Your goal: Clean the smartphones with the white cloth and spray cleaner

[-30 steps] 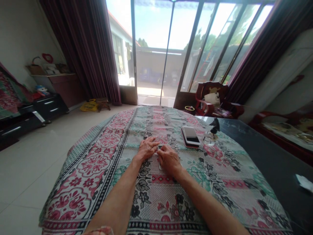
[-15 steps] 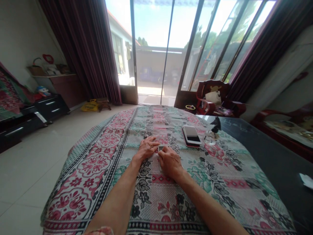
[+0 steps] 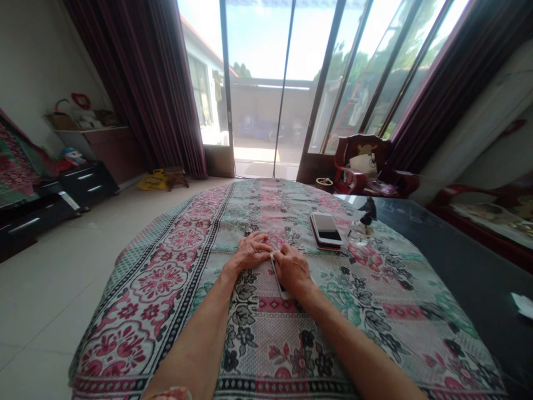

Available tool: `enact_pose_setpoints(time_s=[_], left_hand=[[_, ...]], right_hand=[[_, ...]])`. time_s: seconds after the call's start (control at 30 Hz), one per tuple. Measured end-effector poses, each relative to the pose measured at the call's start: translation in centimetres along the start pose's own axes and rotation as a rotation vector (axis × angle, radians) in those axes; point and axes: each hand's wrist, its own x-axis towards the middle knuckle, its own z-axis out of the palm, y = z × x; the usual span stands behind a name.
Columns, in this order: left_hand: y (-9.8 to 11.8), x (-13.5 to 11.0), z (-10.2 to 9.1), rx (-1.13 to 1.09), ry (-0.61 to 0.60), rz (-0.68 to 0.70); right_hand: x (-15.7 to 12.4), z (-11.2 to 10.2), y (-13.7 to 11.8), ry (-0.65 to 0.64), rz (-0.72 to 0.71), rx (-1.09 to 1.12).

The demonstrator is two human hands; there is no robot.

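Observation:
A white-edged smartphone [image 3: 280, 282] lies slanted on the patterned tablecloth, largely covered by my right hand [image 3: 292, 270]. That hand is closed around the phone's upper part, with thumb and fingers near its top corner. My left hand [image 3: 251, 251] rests to the left, its fingers stretched out and their tips at the same corner; whether they press on it I cannot tell. Further right, a second white phone [image 3: 327, 226] with a dark screen lies on top of a dark, reddish-edged flat item. Beside that stands a small clear glass object [image 3: 358, 239] with a black figure [image 3: 368, 211].
The floral tablecloth [image 3: 233, 361] covers a rounded table. A dark tabletop [image 3: 441, 250] adjoins it on the right, with white paper [image 3: 522, 305] at its edge. Beyond are a carved wooden chair [image 3: 360, 166], glass doors, and a yellow bag [image 3: 153, 180] on the floor.
The phone under my hands has turned and tilted; its top no longer shows flat between them. My right hand has shifted slightly, and my left fingertips now reach its corner.

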Motion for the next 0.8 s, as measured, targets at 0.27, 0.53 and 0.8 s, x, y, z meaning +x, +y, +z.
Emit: enact_pose_setpoints(time_s=[0.27, 0.53, 0.8], left_hand=[[-0.3, 0.1, -0.1, -0.026, -0.020, 0.060], [0.0, -0.1, -0.2, -0.005, -0.043, -0.040], [-0.1, 0.0, -0.1, -0.022, -0.032, -0.002]], right_hand=[[0.4, -0.4, 1.8, 0.012, 0.119, -0.028], [-0.2, -0.5, -0.7, -0.019, -0.064, 0.046], [-0.1, -0.3, 0.8, 0.028, 0.050, -0.013]])
